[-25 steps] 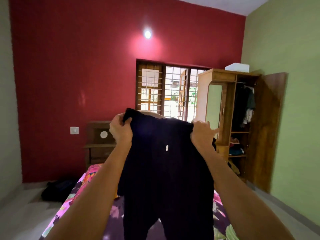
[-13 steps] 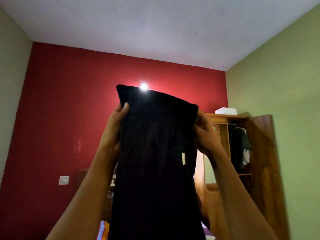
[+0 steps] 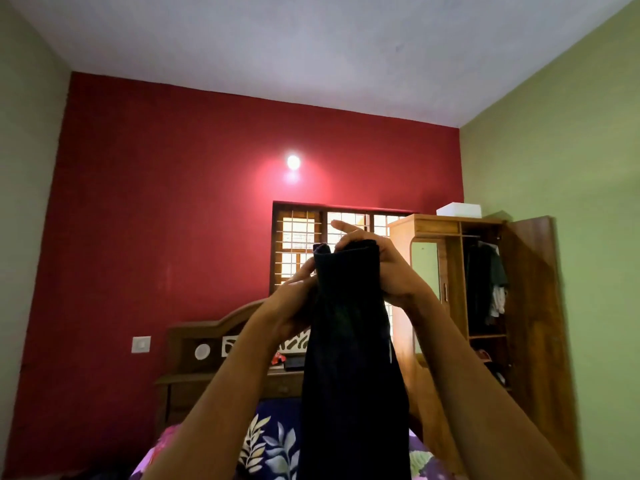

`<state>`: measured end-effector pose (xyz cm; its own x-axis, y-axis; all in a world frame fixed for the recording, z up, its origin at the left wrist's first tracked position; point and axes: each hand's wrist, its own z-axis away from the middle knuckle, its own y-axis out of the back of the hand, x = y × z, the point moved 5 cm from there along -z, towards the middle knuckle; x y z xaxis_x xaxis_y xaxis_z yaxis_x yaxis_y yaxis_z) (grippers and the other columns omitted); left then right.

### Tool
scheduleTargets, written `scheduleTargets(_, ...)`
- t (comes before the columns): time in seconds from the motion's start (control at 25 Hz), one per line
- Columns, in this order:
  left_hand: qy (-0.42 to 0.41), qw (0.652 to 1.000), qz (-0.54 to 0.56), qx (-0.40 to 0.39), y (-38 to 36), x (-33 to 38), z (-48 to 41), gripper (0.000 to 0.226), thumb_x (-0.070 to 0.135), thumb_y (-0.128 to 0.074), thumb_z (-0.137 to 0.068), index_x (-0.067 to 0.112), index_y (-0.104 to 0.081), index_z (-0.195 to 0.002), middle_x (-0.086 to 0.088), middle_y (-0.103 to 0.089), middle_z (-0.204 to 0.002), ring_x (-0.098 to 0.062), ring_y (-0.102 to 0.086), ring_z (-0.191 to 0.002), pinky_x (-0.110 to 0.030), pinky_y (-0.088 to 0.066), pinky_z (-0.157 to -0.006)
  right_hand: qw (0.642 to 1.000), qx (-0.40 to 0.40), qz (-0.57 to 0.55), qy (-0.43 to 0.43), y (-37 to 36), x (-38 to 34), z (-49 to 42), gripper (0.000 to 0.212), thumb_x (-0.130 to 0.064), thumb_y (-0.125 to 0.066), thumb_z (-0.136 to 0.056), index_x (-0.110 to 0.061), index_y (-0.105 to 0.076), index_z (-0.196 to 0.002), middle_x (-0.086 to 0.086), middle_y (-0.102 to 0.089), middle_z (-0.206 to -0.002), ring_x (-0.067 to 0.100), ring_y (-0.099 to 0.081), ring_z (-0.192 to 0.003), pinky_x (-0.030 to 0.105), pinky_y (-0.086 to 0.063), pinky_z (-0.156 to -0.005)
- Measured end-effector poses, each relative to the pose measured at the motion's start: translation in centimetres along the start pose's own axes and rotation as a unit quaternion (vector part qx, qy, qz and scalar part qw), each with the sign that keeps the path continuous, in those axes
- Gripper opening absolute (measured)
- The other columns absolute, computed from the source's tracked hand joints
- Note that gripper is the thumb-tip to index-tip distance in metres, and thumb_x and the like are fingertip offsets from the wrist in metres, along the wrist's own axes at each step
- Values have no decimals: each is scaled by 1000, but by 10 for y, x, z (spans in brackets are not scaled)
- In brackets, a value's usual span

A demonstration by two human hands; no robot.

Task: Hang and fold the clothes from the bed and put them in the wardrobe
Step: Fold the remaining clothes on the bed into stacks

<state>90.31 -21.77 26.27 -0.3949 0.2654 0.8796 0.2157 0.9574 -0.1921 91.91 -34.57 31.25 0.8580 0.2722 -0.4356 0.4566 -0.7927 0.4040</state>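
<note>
We hold the dark navy fabric garment (image 3: 351, 358) up, left hand (image 3: 294, 299) and right hand (image 3: 389, 268) both gripping its top edge.

The garment (image 3: 353, 358) was so dark it read as black, maybe a very deep navy, with no print I could make out. Back wall (image 3: 173, 220) was deep red, right wall (image 3: 571, 168) a light green, ceiling (image 3: 311, 46) greyish white. Wardrobe (image 3: 533, 306) was warm brown wood grain, with a white box (image 3: 459, 209) on top. Bedsheet (image 3: 270, 441) was dark blue and purple with pale leaf prints and some pink. Headboard (image 3: 194, 334) was dark brown with white cut-out shapes.
</note>
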Motion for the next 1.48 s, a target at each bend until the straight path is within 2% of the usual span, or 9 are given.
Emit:
scheduleTargets(0.2, -125, 959, -115, 227, 34, 12, -12, 19, 11, -54, -93, 11, -57, -112, -16, -62, -113, -25, -63, -96, -37, -54, -75, 936, 199, -229, -178, 33, 39, 13, 28, -19, -53, -95, -7, -55, -121, 8, -65, -101, 19, -66, -86, 31, -56, -69)
scheduleTargets(0.32, -176, 923, -150, 309, 44, 24, -13, 21, 11, -53, -94, 10, -55, -115, -11, -60, -114, -24, -60, -102, -38, -52, -88, 903, 127, -276, -304, 11, 66, 35, 68, -54, -65, -76, -15, -47, -129, 8, -63, -96, 22, -62, -77, 31, -52, -62)
scheduleTargets(0.4, -180, 923, -161, 299, 39, 25, -14, 21, 11, -52, -94, 11, -53, -115, -9, -61, -112, -23, -61, -102, -40, -52, -89, 908, 80, -254, -323, -9, 75, 42, 84, -39, -83, -64, -12, -43, -133, 12, -65, -107, 27, -66, -91, 31, -56, -70)
scheduleTargets(0.56, -178, 935, -189, 241, 41, 21, -10, 28, 8, -49, -95, 13, -47, -123, -10, -58, -118, -24, -60, -105, -45, -51, -92, 903, 177, -250, -302, -6, 76, 37, 46, -23, -79, -67, -2, -65, -105, 13, -72, -96, 26, -70, -90, 30, -59, -75)
scheduleTargets(0.72, 15, 962, -226, 152, 73, 9, -8, 69, 1, -55, -90, 12, -18, -147, -19, -45, -135, -34, -54, -116, -49, -47, -97, 899, 232, -214, -303, 8, 82, 39, 49, -18, -80, -69, 2, -63, -110, 13, -73, -95, 25, -71, -86, 31, -60, -71)
scheduleTargets(0.84, 119, 917, -345, 163, 87, 1, 3, 41, 7, -59, -89, -2, -44, -126, -17, -61, -111, -27, -64, -100, -41, -54, -85, 898, 202, -200, -336, -2, 86, 45, 50, -19, -79, -64, 0, -63, -107, 14, -71, -100, 27, -69, -95, 34, -58, -77)
scheduleTargets(1.08, -17, 996, -32, 77, 83, -4, 7, 24, -3, -47, -92, 2, -60, -111, -12, -69, -101, -22, -68, -91, -33, -58, -76, 901, 218, -247, -282, -2, 85, 33, 45, 2, -74, -65, 1, -63, -108, 11, -72, -97, 27, -69, -92, 31, -58, -68)
scheduleTargets(1.28, -37, 928, -350, 124, 90, -18, 27, 13, 16, -53, -94, 12, -65, -97, 1, -67, -81, -4, -66, -67, -14, -48, -53, 948, 100, 80, -290, -2, 85, 41, 28, -10, -72, -80, 0, -63, -105, 8, -68, -91, 25, -67, -92, 22, -54, -73)
scheduleTargets(1.48, -27, 976, -199, 80, 100, -24, 32, 18, 18, -51, -93, 20, -68, -96, 9, -72, -85, -7, -68, -79, -21, -54, -64, 961, 54, -18, -272, 1, 61, 45, 12, -12, -65, -84, -18, -66, -94, -4, -73, -85, 10, -70, -82, 15, -53, -64)
